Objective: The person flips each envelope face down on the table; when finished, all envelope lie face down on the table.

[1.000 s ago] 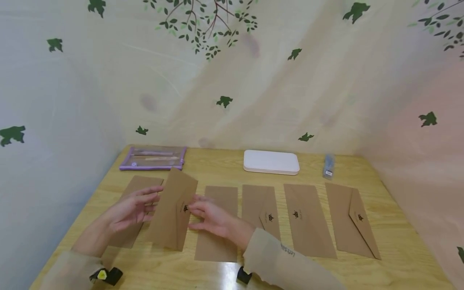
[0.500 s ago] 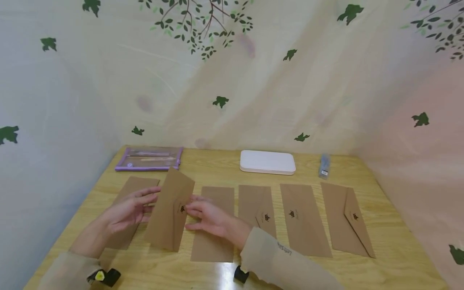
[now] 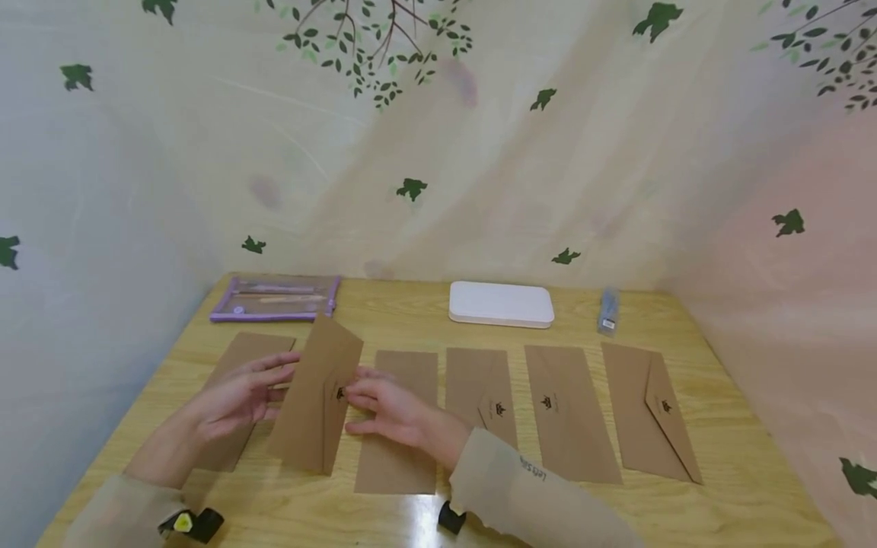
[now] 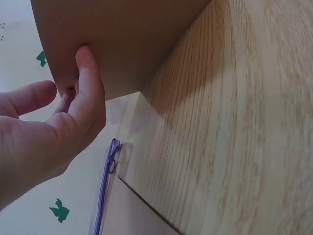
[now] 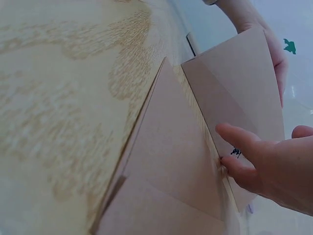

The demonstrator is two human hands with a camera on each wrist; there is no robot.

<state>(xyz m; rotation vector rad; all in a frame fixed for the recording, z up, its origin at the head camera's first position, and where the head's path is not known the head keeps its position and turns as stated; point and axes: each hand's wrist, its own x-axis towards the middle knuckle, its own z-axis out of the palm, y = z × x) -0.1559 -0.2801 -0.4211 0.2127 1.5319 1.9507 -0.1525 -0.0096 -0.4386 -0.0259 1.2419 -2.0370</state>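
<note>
A brown paper envelope (image 3: 308, 403) stands tilted on its long edge between my two hands, its crown-printed flap facing right. On its left, my left hand (image 3: 240, 396) touches the plain back with its fingertips; in the left wrist view one fingertip presses that envelope (image 4: 127, 44) and the thumb stays apart from it. My right hand (image 3: 393, 411) rests its extended fingertips on the flap side near the crown mark, as the right wrist view shows at the envelope (image 5: 234, 73). Neither hand wraps around it. Another envelope (image 3: 240, 449) lies flat behind my left hand, partly hidden.
Envelopes lie in a row to the right: a plain one (image 3: 404, 472), then one (image 3: 476, 373), another (image 3: 575, 426) and one with its flap slightly raised (image 3: 626, 411). Along the back are a purple-edged pencil pouch (image 3: 277, 298), a white case (image 3: 502, 303) and a small blue packet (image 3: 607, 310).
The whole head view has shifted slightly, so everything sits a little further left. Both hands and the standing envelope keep the same pose.
</note>
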